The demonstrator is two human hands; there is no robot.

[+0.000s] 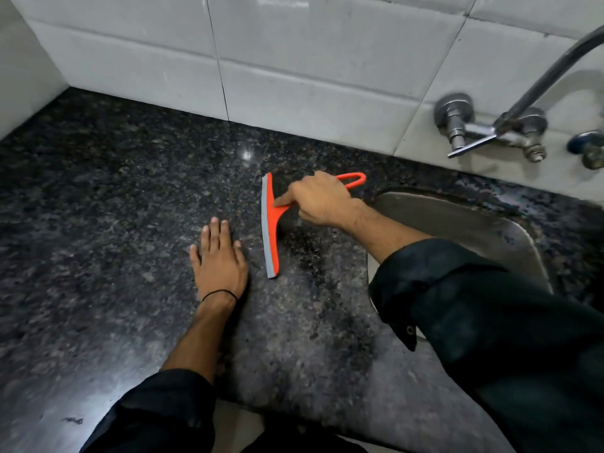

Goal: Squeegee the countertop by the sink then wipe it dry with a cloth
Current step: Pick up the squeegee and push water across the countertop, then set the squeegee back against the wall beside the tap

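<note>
An orange squeegee point(270, 230) with a grey rubber blade stands on the dark speckled granite countertop point(108, 197), just left of the sink point(483, 230). My right hand point(318, 199) grips its looped orange handle, index finger stretched along the neck toward the blade. The blade runs front to back and touches the stone. My left hand point(219, 253) lies flat on the countertop a little left of the blade, fingers straight, a black band at the wrist. No cloth is in view.
White wall tiles point(294, 60) rise behind the countertop and at the far left. A chrome wall tap point(490, 129) with a curved spout hangs above the steel sink at the right. The countertop's front edge runs near the bottom of the view.
</note>
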